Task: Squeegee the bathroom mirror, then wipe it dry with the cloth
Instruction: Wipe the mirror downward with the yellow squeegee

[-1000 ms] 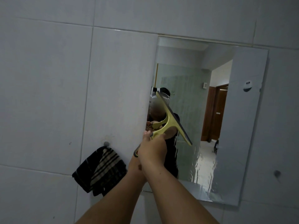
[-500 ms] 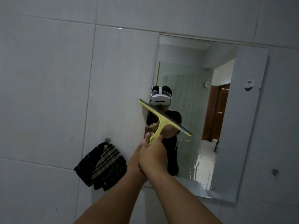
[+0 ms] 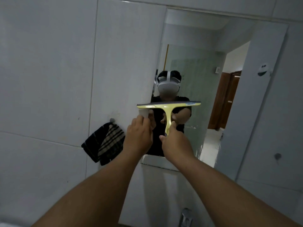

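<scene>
**Two hands raised, squeegee level in front of the mirror's lower left part**

One squeegee [image 3: 168, 106] is the thing in hand: a yellow plastic one in T-shape, with a dark rubber blade along the top of the crossbar and a small blue mark near its right end. The blade lies almost horizontal, and its left end reaches past the left edge of the mirror [image 3: 229, 99] and stands over the white tile. I cannot tell whether the rubber already touches the glass or stands just before it. The right hand [image 3: 176, 145] is clenched around the lower part of the handle. The left hand [image 3: 139, 136] is close beside it, under the left end of the crossbar; its fingers are curled, but I cannot tell if they hold anything.

In my judgement this is the first step, the squeegeeing, at the setting of the blade for a stroke. The next move calls for the whole blade to come onto the glass, flat and with even pressure, and then for one straight pull.

Lower on the glass some streaks, perhaps water, catch the light, so there seems to be work left. The cloth [image 3: 105, 143], dark with beige stripes, hangs from a small wall hook [image 3: 112, 120] on the tiles just to the left of the mirror, untouched; the drying is not yet begun. A metal tap [image 3: 185, 217] shows at the bottom edge.
</scene>
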